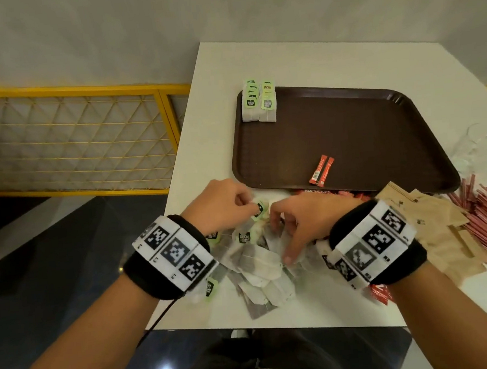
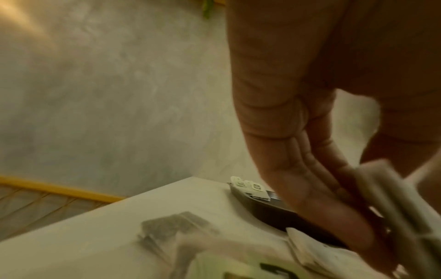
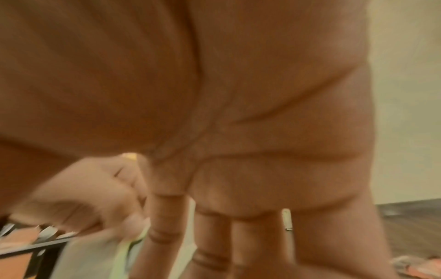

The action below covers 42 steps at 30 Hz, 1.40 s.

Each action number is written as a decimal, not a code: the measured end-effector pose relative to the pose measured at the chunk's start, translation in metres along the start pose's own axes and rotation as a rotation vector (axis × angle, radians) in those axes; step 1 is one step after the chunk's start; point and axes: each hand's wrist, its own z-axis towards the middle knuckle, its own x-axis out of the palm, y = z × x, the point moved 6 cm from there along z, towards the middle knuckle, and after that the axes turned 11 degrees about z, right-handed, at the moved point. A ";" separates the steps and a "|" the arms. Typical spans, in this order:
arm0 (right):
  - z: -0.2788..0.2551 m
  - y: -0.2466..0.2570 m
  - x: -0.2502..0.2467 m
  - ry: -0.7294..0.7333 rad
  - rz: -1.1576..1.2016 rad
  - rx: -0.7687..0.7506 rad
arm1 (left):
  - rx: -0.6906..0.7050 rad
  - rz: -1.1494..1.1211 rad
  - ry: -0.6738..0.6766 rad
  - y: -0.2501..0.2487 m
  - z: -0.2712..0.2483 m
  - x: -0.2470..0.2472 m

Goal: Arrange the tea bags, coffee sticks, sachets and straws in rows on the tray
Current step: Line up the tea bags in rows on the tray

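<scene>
Tea bags (image 1: 258, 264) heaped on desk (image 1: 306, 311) under both hands. Left hand (image 1: 217, 204) fingers pinch a green tag (image 1: 259, 210); right hand (image 1: 304, 223) fingers curl into the heap, grip unclear. Judged light, limp, strings tangle-prone: lift by the tag. Tray (image 1: 349, 133) beyond the fingers.

Matt brown plastic tray (image 1: 348, 122); paper tea bags (image 1: 261, 265)

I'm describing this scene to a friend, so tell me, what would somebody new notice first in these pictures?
First, both hands meeting over a loose heap of tea bags at the table's near edge: the left hand pinches a green tag, and the right hand digs into the pile. Next, the brown tray beyond them, with two tidy rows of tea bags in its far left corner and two red coffee sticks near its front edge.
</scene>
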 end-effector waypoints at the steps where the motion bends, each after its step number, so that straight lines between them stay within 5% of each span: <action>1: -0.001 0.000 0.005 0.017 -0.027 0.013 | -0.027 -0.053 -0.018 0.003 0.000 -0.003; 9: -0.005 0.003 0.015 0.000 -0.212 -0.037 | -0.180 -0.598 -0.029 0.012 0.001 -0.004; 17: -0.013 0.009 -0.031 -0.162 -0.032 -0.300 | -0.252 -0.727 -0.070 0.018 0.004 -0.009; 21: -0.006 0.012 -0.069 -0.219 0.347 -0.378 | -0.256 -0.723 -0.083 0.019 0.015 -0.023; 27: 0.041 -0.007 -0.096 -0.114 0.948 -0.213 | -0.272 -0.733 -0.042 0.024 0.054 -0.037; 35: 0.107 -0.030 -0.141 -0.354 0.995 -0.025 | -0.360 -0.700 -0.031 0.032 0.130 -0.048; 42: 0.135 -0.048 -0.172 -0.530 0.962 0.103 | -0.333 -0.407 -0.082 0.039 0.188 -0.059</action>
